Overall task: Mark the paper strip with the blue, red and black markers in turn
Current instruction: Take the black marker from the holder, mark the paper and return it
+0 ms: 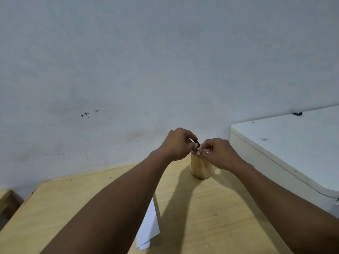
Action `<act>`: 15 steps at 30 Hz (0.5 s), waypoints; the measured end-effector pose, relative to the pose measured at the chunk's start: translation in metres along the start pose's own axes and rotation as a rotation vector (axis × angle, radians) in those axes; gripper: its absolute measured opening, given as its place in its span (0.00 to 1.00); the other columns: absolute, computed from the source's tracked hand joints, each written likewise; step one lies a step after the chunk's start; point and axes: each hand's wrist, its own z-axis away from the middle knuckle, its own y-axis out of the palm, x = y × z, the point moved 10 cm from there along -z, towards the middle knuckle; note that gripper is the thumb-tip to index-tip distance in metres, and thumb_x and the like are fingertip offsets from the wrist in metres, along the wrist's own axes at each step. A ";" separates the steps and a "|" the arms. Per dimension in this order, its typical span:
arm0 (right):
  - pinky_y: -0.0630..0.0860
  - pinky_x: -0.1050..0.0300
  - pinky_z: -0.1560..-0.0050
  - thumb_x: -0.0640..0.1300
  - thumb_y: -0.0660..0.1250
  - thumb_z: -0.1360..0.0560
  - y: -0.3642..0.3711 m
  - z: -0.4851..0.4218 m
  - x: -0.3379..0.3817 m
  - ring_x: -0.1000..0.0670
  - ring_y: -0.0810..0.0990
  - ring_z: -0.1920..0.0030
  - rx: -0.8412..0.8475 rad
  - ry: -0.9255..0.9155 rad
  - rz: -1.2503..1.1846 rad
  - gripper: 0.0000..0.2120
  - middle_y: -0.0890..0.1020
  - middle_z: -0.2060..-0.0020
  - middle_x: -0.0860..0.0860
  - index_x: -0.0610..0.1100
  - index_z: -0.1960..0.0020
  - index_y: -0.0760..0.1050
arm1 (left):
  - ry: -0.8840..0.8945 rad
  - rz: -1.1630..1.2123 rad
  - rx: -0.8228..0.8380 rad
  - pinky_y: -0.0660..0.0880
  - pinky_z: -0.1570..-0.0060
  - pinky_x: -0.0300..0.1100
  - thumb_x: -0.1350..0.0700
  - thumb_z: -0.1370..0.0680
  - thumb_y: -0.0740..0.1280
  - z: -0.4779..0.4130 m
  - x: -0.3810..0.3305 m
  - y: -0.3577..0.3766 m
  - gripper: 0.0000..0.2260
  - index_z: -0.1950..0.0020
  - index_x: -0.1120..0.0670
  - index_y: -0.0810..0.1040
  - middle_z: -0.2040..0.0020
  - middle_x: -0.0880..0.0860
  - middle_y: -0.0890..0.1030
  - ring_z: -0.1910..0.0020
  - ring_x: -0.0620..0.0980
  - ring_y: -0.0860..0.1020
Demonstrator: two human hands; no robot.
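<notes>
Both hands are met above a clear glass jar (201,166) standing at the far edge of the wooden table (211,217). The left hand (177,144) is curled, its fingertips pinched on a small black piece (197,143) (a marker cap or marker end, too small to tell). The right hand (217,153) is likewise closed, fingers pinched at the jar's mouth, where red and blue marker tips (194,150) are glimpsed. The white paper strip (149,228) is seen lying on the table nearer the camera, partly hidden by the left forearm. A white cabinet (293,143) is set to the right.
</notes>
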 end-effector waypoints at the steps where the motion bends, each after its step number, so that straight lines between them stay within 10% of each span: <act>1: 0.75 0.56 0.57 0.54 0.73 0.27 0.002 0.001 -0.002 0.52 0.81 0.56 0.000 0.004 0.007 0.11 0.83 0.60 0.53 0.48 0.53 0.85 | -0.007 0.000 0.016 0.74 0.55 0.33 0.56 0.22 0.71 0.001 0.004 0.004 0.11 0.41 0.54 0.84 0.51 0.52 0.89 0.49 0.48 0.83; 8: 0.76 0.47 0.42 0.51 0.72 0.29 0.003 0.004 0.009 0.47 0.76 0.41 -0.055 0.006 0.054 0.19 0.77 0.48 0.50 0.50 0.39 0.80 | -0.060 -0.024 -0.028 0.73 0.48 0.42 0.50 0.22 0.70 0.017 0.025 -0.022 0.16 0.35 0.50 0.80 0.50 0.49 0.83 0.46 0.51 0.80; 15: 0.73 0.52 0.47 0.47 0.70 0.26 0.007 0.013 0.084 0.49 0.75 0.47 -0.171 -0.161 0.030 0.13 0.79 0.50 0.51 0.49 0.42 0.79 | -0.204 -0.051 -0.062 0.71 0.48 0.41 0.48 0.22 0.71 0.065 0.070 -0.072 0.18 0.34 0.52 0.80 0.47 0.52 0.86 0.45 0.51 0.80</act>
